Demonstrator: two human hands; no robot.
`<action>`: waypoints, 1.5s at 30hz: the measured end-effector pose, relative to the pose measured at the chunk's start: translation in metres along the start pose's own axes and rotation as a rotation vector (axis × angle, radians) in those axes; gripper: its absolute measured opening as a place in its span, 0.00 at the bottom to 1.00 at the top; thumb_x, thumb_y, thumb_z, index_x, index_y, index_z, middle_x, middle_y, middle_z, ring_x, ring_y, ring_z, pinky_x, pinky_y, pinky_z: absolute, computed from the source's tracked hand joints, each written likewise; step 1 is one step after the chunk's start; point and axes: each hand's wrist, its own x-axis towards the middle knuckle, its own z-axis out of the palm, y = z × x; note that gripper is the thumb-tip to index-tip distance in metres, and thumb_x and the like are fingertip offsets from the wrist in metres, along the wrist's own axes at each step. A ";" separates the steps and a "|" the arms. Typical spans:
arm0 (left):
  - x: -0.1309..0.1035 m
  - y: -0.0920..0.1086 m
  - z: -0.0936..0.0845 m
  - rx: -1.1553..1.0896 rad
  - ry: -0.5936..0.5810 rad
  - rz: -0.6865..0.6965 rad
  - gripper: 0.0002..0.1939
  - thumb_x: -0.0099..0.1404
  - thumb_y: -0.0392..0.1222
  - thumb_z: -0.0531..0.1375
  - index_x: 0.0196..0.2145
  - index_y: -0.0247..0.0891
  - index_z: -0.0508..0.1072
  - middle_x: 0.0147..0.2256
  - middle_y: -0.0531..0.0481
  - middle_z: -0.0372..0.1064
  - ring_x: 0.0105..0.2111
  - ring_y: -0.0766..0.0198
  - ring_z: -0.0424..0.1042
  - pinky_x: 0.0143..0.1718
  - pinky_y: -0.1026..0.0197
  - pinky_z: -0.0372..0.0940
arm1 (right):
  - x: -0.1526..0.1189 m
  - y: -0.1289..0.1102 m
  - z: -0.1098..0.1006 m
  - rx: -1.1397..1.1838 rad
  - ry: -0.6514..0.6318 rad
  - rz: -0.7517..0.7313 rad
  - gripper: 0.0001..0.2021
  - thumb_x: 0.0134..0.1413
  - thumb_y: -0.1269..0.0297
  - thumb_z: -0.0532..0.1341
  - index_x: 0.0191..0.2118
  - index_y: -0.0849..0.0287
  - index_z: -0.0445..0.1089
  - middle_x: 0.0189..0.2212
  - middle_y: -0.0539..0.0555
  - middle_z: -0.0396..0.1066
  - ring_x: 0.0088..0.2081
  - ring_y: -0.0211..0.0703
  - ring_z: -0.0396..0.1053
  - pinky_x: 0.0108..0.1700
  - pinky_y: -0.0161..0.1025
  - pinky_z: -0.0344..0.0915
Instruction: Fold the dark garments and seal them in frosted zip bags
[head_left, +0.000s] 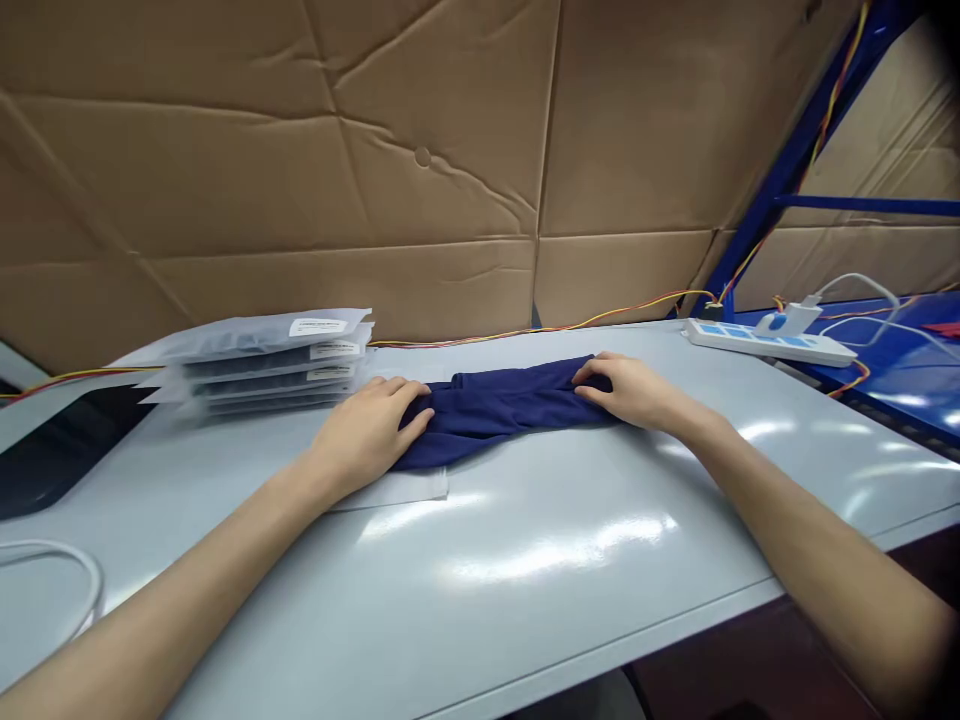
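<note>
A navy blue piece of folded fabric (495, 405) lies stretched sideways in a long, creased strip on the table. My left hand (379, 430) grips its left end, thumb in front and fingers curled over the top. At the opposite end my right hand (626, 388) pinches the fabric between thumb and fingers. Under the left end and my left wrist, a flat whitish plastic bag (405, 490) shows in part. Which kind of garment the fabric is, I cannot tell.
Several labelled, frosted bags (262, 360) are stacked to the left, beside a dark flat object (67, 450) and a white cable (94, 575). A power strip (772, 342) with a plugged-in charger is at back right. Cardboard (450, 130) lines the back of the shiny table (555, 620).
</note>
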 end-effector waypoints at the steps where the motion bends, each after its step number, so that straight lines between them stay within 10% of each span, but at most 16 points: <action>1: 0.000 -0.001 0.000 -0.018 0.007 -0.006 0.21 0.71 0.51 0.48 0.51 0.40 0.73 0.51 0.43 0.73 0.52 0.47 0.71 0.50 0.48 0.67 | 0.000 0.000 0.000 0.002 -0.001 0.000 0.09 0.60 0.61 0.59 0.40 0.54 0.75 0.43 0.55 0.75 0.46 0.49 0.72 0.50 0.44 0.67; 23: -0.005 0.006 -0.029 -0.378 0.191 -0.154 0.09 0.65 0.48 0.56 0.33 0.43 0.72 0.36 0.52 0.77 0.38 0.57 0.74 0.43 0.57 0.66 | -0.006 -0.013 -0.018 0.087 0.144 0.120 0.03 0.54 0.64 0.58 0.32 0.53 0.68 0.36 0.52 0.78 0.40 0.48 0.75 0.42 0.42 0.69; 29: -0.007 0.003 -0.044 -0.739 0.025 -0.174 0.13 0.63 0.54 0.61 0.39 0.43 0.74 0.36 0.53 0.78 0.37 0.60 0.76 0.38 0.61 0.69 | -0.014 -0.018 -0.034 0.102 0.049 0.105 0.03 0.53 0.65 0.58 0.30 0.53 0.67 0.31 0.49 0.77 0.33 0.43 0.73 0.35 0.39 0.66; 39: -0.015 0.004 -0.051 -0.662 -0.503 -0.215 0.21 0.66 0.62 0.55 0.35 0.45 0.78 0.20 0.54 0.74 0.20 0.62 0.72 0.23 0.63 0.66 | -0.022 -0.026 -0.042 0.123 -0.253 0.242 0.05 0.58 0.59 0.57 0.35 0.53 0.68 0.20 0.48 0.74 0.20 0.41 0.71 0.25 0.37 0.65; 45: -0.014 0.021 -0.042 -0.460 -0.116 -0.119 0.19 0.68 0.57 0.53 0.28 0.44 0.73 0.17 0.57 0.64 0.18 0.66 0.62 0.23 0.62 0.57 | -0.015 -0.022 -0.028 -0.020 -0.130 0.165 0.09 0.60 0.55 0.58 0.39 0.52 0.70 0.29 0.51 0.77 0.28 0.44 0.74 0.31 0.41 0.66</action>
